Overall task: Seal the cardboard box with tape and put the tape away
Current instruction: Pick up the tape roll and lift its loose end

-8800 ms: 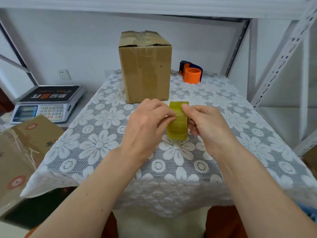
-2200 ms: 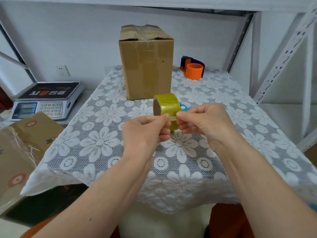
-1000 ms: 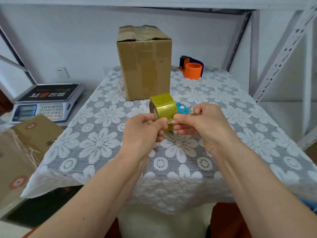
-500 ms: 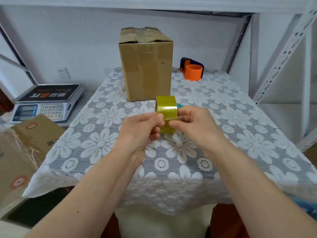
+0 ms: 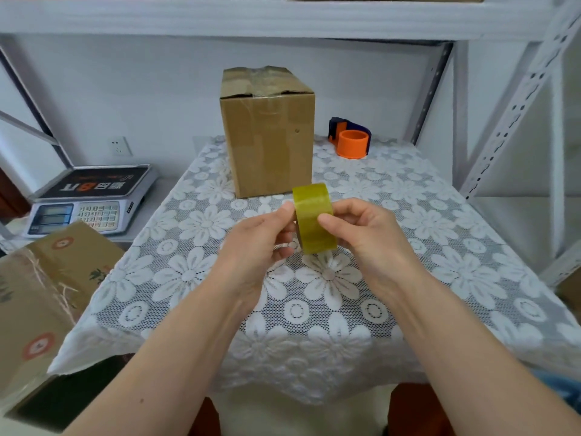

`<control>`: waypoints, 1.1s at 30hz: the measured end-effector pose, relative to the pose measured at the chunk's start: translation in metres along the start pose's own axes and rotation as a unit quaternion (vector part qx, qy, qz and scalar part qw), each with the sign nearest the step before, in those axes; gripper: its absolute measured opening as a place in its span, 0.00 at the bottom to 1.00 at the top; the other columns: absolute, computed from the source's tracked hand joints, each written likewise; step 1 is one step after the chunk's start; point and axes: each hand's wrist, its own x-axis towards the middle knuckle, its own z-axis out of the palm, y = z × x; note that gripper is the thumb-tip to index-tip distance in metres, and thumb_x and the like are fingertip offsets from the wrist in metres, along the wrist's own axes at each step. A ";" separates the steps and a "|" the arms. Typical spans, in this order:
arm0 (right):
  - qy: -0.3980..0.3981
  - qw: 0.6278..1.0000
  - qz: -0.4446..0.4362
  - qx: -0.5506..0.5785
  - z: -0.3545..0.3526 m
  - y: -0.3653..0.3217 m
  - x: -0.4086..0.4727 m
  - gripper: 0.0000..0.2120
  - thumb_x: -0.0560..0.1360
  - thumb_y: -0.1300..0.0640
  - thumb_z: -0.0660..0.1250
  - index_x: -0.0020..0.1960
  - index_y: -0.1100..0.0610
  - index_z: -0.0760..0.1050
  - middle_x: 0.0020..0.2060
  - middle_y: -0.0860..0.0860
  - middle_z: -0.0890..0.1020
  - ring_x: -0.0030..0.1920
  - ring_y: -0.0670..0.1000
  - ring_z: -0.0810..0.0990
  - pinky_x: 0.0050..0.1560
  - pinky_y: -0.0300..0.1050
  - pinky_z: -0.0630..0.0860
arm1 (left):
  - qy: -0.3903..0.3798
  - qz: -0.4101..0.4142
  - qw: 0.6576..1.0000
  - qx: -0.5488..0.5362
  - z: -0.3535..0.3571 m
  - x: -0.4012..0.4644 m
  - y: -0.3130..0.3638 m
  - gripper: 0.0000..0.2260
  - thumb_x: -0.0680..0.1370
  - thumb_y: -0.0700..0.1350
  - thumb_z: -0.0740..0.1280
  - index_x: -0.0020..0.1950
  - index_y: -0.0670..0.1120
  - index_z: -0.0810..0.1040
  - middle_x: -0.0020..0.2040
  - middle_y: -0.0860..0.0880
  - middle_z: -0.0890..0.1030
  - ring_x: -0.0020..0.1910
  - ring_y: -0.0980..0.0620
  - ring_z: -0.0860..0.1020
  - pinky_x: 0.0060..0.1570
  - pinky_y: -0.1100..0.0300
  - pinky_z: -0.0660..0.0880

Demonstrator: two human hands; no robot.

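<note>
A yellowish roll of clear tape (image 5: 314, 221) hangs upright over the middle of the table, edge-on to me. My left hand (image 5: 257, 243) grips its left side, thumb up against the rim. My right hand (image 5: 364, 234) holds its right side, thumb pressed on the outer face of the roll. The tall cardboard box (image 5: 268, 130) stands at the back of the table, its top flaps folded down with old shiny tape across them.
An orange-and-blue tape dispenser (image 5: 350, 141) sits at the back right. The table has a white lace flower cloth (image 5: 408, 247). A weighing scale (image 5: 91, 199) and a printed carton (image 5: 41, 294) are to the left. A metal shelf upright (image 5: 515, 99) rises on the right.
Both hands have turned the roll and shifted their grip on it; the right thumb now presses on the roll's outer face. The box has not moved.
</note>
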 end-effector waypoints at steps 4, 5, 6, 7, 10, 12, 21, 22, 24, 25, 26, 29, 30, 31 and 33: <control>-0.001 0.999 0.020 0.042 -0.002 -0.002 -0.003 0.02 0.73 0.60 0.69 0.45 0.58 0.80 0.42 0.55 0.85 0.44 0.51 0.82 0.53 0.50 0.78 | -0.064 0.030 0.997 0.026 0.005 -0.007 0.000 0.10 0.73 0.46 0.70 0.51 0.45 0.84 0.48 0.49 0.84 0.46 0.54 0.79 0.50 0.58 0.75; -0.006 0.999 0.019 0.049 -0.003 -0.003 -0.004 0.01 0.74 0.60 0.69 0.43 0.57 0.79 0.42 0.55 0.85 0.43 0.52 0.82 0.51 0.50 0.79 | -0.070 0.045 0.996 0.044 0.007 -0.009 -0.001 0.08 0.73 0.44 0.70 0.51 0.48 0.84 0.47 0.50 0.86 0.47 0.55 0.80 0.51 0.59 0.75; -0.010 0.998 0.018 0.053 -0.003 -0.003 -0.006 0.03 0.74 0.60 0.68 0.42 0.56 0.78 0.41 0.55 0.85 0.42 0.51 0.82 0.49 0.49 0.78 | -0.062 0.058 0.995 0.054 0.008 -0.010 -0.003 0.08 0.74 0.42 0.70 0.50 0.49 0.85 0.46 0.51 0.86 0.46 0.56 0.80 0.50 0.61 0.75; -0.012 0.998 0.017 0.055 -0.003 -0.003 -0.007 0.04 0.75 0.61 0.67 0.41 0.56 0.77 0.40 0.54 0.85 0.41 0.50 0.82 0.48 0.48 0.78 | -0.050 0.066 0.995 0.057 0.010 -0.010 -0.005 0.08 0.74 0.41 0.70 0.49 0.50 0.85 0.45 0.52 0.86 0.44 0.57 0.80 0.47 0.63 0.76; -0.009 0.999 0.009 0.052 -0.004 -0.001 -0.007 0.06 0.76 0.61 0.65 0.41 0.56 0.77 0.40 0.55 0.83 0.43 0.51 0.79 0.50 0.49 0.75 | -0.037 0.070 0.996 0.038 0.015 -0.009 -0.007 0.08 0.75 0.38 0.68 0.47 0.49 0.84 0.41 0.52 0.86 0.39 0.59 0.80 0.44 0.66 0.78; -0.018 0.999 -0.005 0.040 -0.006 -0.001 -0.007 0.06 0.76 0.63 0.63 0.46 0.57 0.79 0.45 0.57 0.84 0.46 0.52 0.80 0.52 0.49 0.75 | -0.037 0.075 0.996 0.030 0.017 -0.009 -0.008 0.08 0.76 0.37 0.67 0.47 0.48 0.84 0.42 0.50 0.86 0.40 0.57 0.80 0.45 0.64 0.78; -0.059 0.978 -0.097 -0.177 -0.012 -0.005 -0.013 0.21 0.75 0.63 0.66 0.66 0.50 0.71 0.55 0.46 0.80 0.53 0.41 0.78 0.54 0.37 0.75 | 0.010 0.104 0.994 0.021 0.025 -0.006 -0.009 0.10 0.75 0.38 0.68 0.54 0.46 0.83 0.38 0.46 0.82 0.36 0.53 0.78 0.45 0.64 0.79; -0.056 0.979 -0.096 -0.172 -0.015 -0.006 -0.012 0.20 0.75 0.64 0.66 0.65 0.51 0.72 0.53 0.46 0.81 0.52 0.42 0.79 0.54 0.39 0.76 | 0.015 0.104 0.994 0.020 0.027 -0.005 -0.009 0.10 0.75 0.37 0.68 0.54 0.48 0.82 0.38 0.47 0.83 0.36 0.54 0.78 0.43 0.66 0.79; -0.050 0.981 -0.098 -0.159 -0.020 -0.007 -0.011 0.18 0.74 0.66 0.67 0.62 0.52 0.74 0.51 0.47 0.83 0.51 0.44 0.82 0.56 0.45 0.78 | 0.009 0.109 0.993 0.043 0.031 -0.005 -0.008 0.10 0.76 0.38 0.68 0.52 0.51 0.82 0.39 0.51 0.85 0.37 0.57 0.80 0.42 0.67 0.79; -0.048 0.982 -0.097 -0.157 -0.023 -0.008 -0.010 0.17 0.74 0.66 0.67 0.60 0.53 0.74 0.49 0.48 0.84 0.50 0.45 0.83 0.56 0.47 0.79 | 0.005 0.108 0.993 0.056 0.033 -0.005 -0.008 0.10 0.76 0.39 0.67 0.52 0.51 0.83 0.40 0.52 0.85 0.38 0.57 0.80 0.44 0.66 0.79; -0.046 0.982 -0.094 -0.157 -0.026 -0.009 -0.009 0.16 0.74 0.67 0.67 0.59 0.54 0.75 0.48 0.49 0.85 0.49 0.46 0.83 0.56 0.49 0.79 | 0.005 0.100 0.993 0.064 0.035 -0.004 -0.008 0.09 0.77 0.40 0.67 0.52 0.51 0.83 0.42 0.52 0.86 0.40 0.57 0.81 0.45 0.63 0.79; -0.041 0.982 -0.089 -0.161 -0.038 -0.014 -0.005 0.16 0.74 0.67 0.67 0.59 0.55 0.75 0.48 0.49 0.85 0.49 0.45 0.84 0.57 0.49 0.78 | 0.011 0.064 0.995 0.074 0.039 0.001 -0.006 0.09 0.77 0.43 0.67 0.54 0.51 0.83 0.46 0.51 0.84 0.40 0.56 0.81 0.49 0.59 0.79; -0.037 0.981 -0.090 -0.166 -0.043 -0.017 -0.002 0.16 0.74 0.67 0.67 0.59 0.54 0.74 0.49 0.49 0.85 0.50 0.45 0.83 0.57 0.48 0.78 | 0.007 0.056 0.996 0.071 0.040 0.004 -0.006 0.09 0.77 0.42 0.66 0.54 0.50 0.82 0.46 0.50 0.84 0.40 0.56 0.81 0.50 0.58 0.79; -0.030 0.980 -0.093 -0.174 -0.049 -0.019 0.002 0.16 0.74 0.67 0.67 0.59 0.54 0.74 0.50 0.49 0.84 0.51 0.45 0.83 0.57 0.48 0.78 | 0.001 0.050 0.997 0.066 0.040 0.006 -0.004 0.09 0.78 0.41 0.65 0.54 0.48 0.82 0.45 0.49 0.84 0.40 0.55 0.80 0.50 0.57 0.79; -0.010 0.975 -0.101 -0.197 -0.062 -0.023 0.012 0.16 0.74 0.67 0.66 0.59 0.53 0.75 0.51 0.50 0.84 0.52 0.46 0.82 0.58 0.49 0.78 | -0.004 0.044 0.997 0.059 0.040 0.013 -0.001 0.10 0.80 0.38 0.62 0.53 0.45 0.82 0.40 0.49 0.83 0.39 0.53 0.78 0.48 0.57 0.79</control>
